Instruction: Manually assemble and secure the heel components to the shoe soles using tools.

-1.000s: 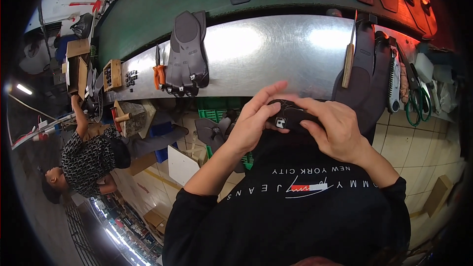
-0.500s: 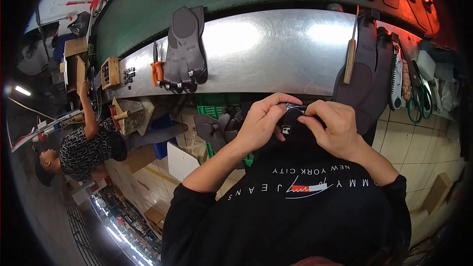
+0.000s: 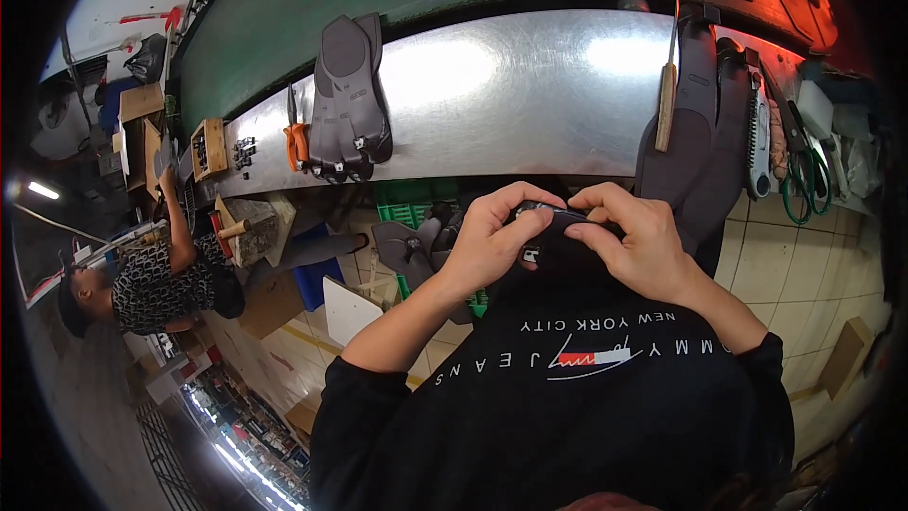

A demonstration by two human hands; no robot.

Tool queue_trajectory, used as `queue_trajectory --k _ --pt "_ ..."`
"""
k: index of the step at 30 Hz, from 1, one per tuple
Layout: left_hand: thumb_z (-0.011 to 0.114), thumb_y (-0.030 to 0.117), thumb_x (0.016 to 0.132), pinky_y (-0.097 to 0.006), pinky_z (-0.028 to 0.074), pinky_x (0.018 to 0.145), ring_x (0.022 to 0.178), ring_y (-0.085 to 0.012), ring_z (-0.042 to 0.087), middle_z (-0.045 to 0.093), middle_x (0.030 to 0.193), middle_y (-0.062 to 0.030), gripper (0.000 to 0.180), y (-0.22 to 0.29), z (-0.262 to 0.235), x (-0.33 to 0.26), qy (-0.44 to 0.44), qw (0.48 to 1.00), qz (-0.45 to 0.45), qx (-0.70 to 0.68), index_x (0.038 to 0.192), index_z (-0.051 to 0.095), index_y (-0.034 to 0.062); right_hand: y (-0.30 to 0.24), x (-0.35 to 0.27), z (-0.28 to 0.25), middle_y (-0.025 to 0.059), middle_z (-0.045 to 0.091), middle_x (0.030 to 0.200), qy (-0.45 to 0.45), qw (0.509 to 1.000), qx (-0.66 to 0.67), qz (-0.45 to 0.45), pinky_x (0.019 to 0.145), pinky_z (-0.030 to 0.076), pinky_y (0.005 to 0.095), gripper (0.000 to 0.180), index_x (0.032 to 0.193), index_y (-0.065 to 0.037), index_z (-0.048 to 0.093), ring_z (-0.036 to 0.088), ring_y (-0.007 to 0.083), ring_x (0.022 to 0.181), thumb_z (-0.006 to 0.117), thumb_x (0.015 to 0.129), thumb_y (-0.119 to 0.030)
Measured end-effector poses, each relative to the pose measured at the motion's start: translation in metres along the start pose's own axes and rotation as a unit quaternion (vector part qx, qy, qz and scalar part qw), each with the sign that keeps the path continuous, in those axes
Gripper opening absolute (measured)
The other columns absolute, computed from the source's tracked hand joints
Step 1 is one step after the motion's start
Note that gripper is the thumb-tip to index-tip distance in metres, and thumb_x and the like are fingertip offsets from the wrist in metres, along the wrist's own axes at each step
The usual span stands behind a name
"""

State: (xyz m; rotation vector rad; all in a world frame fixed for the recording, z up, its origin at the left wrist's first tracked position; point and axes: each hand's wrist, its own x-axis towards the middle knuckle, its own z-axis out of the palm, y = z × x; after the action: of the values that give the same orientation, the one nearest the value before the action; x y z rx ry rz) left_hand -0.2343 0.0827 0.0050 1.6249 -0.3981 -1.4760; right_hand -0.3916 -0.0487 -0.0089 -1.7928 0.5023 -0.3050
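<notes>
In front of my chest I hold a dark, glossy rubber piece (image 3: 560, 216), perhaps a strap, with both hands. My left hand (image 3: 484, 238) pinches its left end between thumb and fingers. Below those fingers shows a small shiny metal buckle (image 3: 532, 255). At the other end, my right hand (image 3: 643, 238) grips the piece with thumb and forefinger. Much of it is hidden by my fingers. Past my right hand, dark grey swim fins (image 3: 683, 147) lie over the bench edge. More grey fins (image 3: 352, 99) with buckles rest on the left of the metal bench (image 3: 530, 128).
Orange-handled pliers (image 3: 296, 144), small dark clips (image 3: 244, 157) and a wooden box (image 3: 210, 149) lie at left. A wood-handled tool (image 3: 666, 112), utility knife (image 3: 759, 147) and green-handled scissors (image 3: 811, 191) are at right. Behind runs a green belt (image 3: 274, 24). A person (image 3: 156, 279) works at far left.
My right hand has opened out slightly from a tight curl and shifted its pinch on the rubber piece. The piece has tilted, and the buckle sits slightly further left. The other person's arm has moved.
</notes>
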Motion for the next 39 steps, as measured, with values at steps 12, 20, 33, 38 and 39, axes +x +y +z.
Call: queue_trajectory --k 12,20,33,38,39 --pt "0.057 0.008 0.091 -0.019 0.046 0.054 0.063 -0.003 0.054 0.059 0.075 0.0026 0.015 0.005 0.0 -0.008 0.021 0.991 0.117 0.065 0.103 0.064 0.0026 -0.005 0.013 -0.004 0.0065 0.065 0.065 -0.022 0.985 0.148 0.091 0.052 0.044 0.024 0.011 0.081 0.002 0.066 0.061 0.0081 0.059 0.071 0.082 -0.008" --pt "0.064 0.001 0.084 -0.023 0.053 0.06 0.069 -0.0126 0.064 0.064 0.098 -0.0112 0.015 0.042 -0.024 -0.042 0.065 0.95 0.303 0.026 0.099 0.065 -0.0037 -0.056 0.052 -0.05 0.0014 0.064 0.074 -0.105 0.988 0.096 -0.051 0.06 0.043 0.0213 0.014 0.079 0.002 0.065 0.056 0.0055 0.069 0.069 0.085 -0.01" --pt "0.06 0.024 0.092 -0.027 0.055 0.067 0.107 -0.0263 0.063 0.059 0.122 -0.0107 0.043 -0.027 -0.038 0.037 0.142 0.85 0.037 -0.505 0.131 0.048 0.0093 0.061 0.091 -0.073 0.0122 0.056 0.088 0.218 0.881 -0.419 -0.014 0.073 0.048 0.0423 0.047 0.13 -0.008 0.052 0.057 0.0319 0.087 0.061 0.084 -0.009" --pt "0.068 0.026 0.087 -0.019 0.052 0.054 0.103 -0.0231 0.065 0.064 0.114 -0.0081 0.034 -0.023 -0.032 0.044 0.103 0.765 -0.026 -0.635 0.116 0.056 0.0102 0.017 0.053 -0.041 0.0071 0.053 0.082 0.126 0.991 -0.03 -0.043 0.066 0.041 0.0263 0.031 0.115 -0.002 0.064 0.051 0.0151 0.072 0.051 0.087 0.001" --pt "0.071 0.026 0.085 -0.019 0.051 0.051 0.101 -0.0228 0.065 0.065 0.112 -0.0074 0.033 -0.021 -0.026 0.042 0.087 0.756 -0.023 -0.648 0.111 0.058 0.0103 0.012 0.041 -0.027 0.0047 0.055 0.078 0.064 0.997 0.026 -0.033 0.065 0.042 0.0247 0.033 0.118 -0.003 0.063 0.051 0.0119 0.069 0.051 0.087 0.002"
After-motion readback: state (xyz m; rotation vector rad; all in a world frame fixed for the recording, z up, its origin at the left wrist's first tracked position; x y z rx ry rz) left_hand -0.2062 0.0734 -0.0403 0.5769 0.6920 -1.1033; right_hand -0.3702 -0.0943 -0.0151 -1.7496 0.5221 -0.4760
